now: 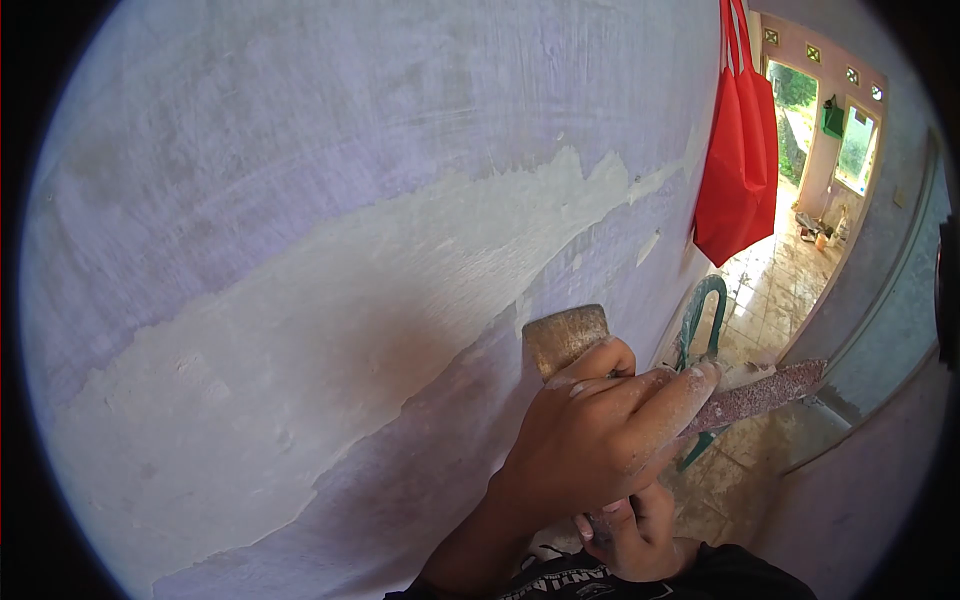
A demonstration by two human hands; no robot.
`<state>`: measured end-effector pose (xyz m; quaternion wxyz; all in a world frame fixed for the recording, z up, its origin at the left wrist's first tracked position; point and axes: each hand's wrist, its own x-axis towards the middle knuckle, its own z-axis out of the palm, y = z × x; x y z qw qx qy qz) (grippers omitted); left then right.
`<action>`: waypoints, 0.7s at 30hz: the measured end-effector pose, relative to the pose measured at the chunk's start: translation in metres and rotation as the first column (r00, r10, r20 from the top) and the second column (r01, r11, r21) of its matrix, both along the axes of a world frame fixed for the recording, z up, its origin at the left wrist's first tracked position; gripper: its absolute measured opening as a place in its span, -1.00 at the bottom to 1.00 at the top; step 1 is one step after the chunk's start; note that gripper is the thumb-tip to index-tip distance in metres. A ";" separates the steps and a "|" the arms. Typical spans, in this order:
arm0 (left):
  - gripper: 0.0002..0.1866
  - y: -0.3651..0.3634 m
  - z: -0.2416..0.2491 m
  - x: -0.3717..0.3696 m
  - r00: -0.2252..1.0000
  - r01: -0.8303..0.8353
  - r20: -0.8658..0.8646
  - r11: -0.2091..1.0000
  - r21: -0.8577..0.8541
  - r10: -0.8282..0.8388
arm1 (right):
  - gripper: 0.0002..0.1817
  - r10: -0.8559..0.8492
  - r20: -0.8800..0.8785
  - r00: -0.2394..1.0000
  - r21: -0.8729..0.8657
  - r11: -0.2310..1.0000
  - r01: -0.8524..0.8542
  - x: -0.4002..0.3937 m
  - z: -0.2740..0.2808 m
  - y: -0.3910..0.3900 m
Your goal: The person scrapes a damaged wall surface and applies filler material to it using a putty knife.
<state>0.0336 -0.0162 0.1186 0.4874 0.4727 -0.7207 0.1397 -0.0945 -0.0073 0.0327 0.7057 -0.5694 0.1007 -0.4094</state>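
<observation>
Head view, nearest entries first?

Item: black shirt (735, 578), pale lettering. Item: right hand (645, 535), low in the view, fingers curled around a reddish object (603, 522), mostly hidden.

And the left?

Item: left hand (590, 440), back upward, dusted pale, closed on a flat, worn scraper (567, 340); the blade shows beyond the fingers, in front of the wall (300, 100). Contact with the wall: cannot tell.

Beside it?

Item: speckled dark-red bar (765, 392), extending right from beside the left thumb, pale paste along its upper edge. How it is gripped: cannot tell.

The wall's condition?

Purplish, streaked, with a broad pale patch (290, 360) running diagonally, ragged along its edges.

Farther off?

Item: green curved frame (688, 325), behind the bar. Item: red bag (740, 160), hanging by its straps beside the wall.

Farthest?

Tiled floor (755, 290), marked with residue; bright doorway (793, 110); green bag (832, 117), hanging between doorway and window (857, 150).
</observation>
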 end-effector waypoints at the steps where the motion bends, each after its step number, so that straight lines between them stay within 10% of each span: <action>1: -0.49 0.000 -0.001 0.000 1.000 -0.001 -0.001 1.000 0.001 0.001 | -0.72 0.001 -0.001 1.000 0.001 1.000 -0.001 0.000 -0.002 -0.001; 4: -0.55 -0.002 -0.002 -0.002 1.000 -0.008 0.001 0.999 0.042 0.008 | -0.72 -0.008 0.036 0.999 -0.053 0.999 0.010 -0.006 0.001 -0.007; 7: -0.59 -0.009 0.004 -0.009 0.999 -0.044 0.015 0.998 -0.036 0.045 | -0.78 0.027 -0.293 0.956 -0.135 0.988 -0.069 -0.028 0.032 -0.034; 9: -0.56 -0.009 0.008 -0.014 0.990 -0.131 0.035 0.987 -0.094 0.135 | -0.88 -0.193 -0.413 0.890 -0.514 0.856 -0.053 -0.034 0.043 -0.049; 13: -0.55 -0.005 0.001 -0.022 0.978 -0.195 0.048 0.972 -0.129 0.203 | -0.86 -0.186 -0.156 0.970 -0.710 0.704 0.021 -0.021 0.010 -0.067; 14: -0.62 -0.007 -0.004 -0.023 0.974 -0.194 0.101 0.978 -0.070 0.201 | -0.86 -0.174 -0.165 0.971 -0.705 0.710 0.007 -0.022 0.003 -0.064; 16: -0.68 -0.009 -0.008 -0.026 0.969 -0.201 0.146 0.980 -0.003 0.200 | -0.74 0.183 -0.151 0.971 -0.063 0.979 -0.194 -0.020 -0.006 -0.055; 21: -0.58 -0.006 -0.003 -0.022 0.964 -0.179 0.205 0.983 0.040 0.167 | -0.69 0.212 -0.012 0.977 -0.006 0.977 -0.212 -0.009 -0.010 -0.041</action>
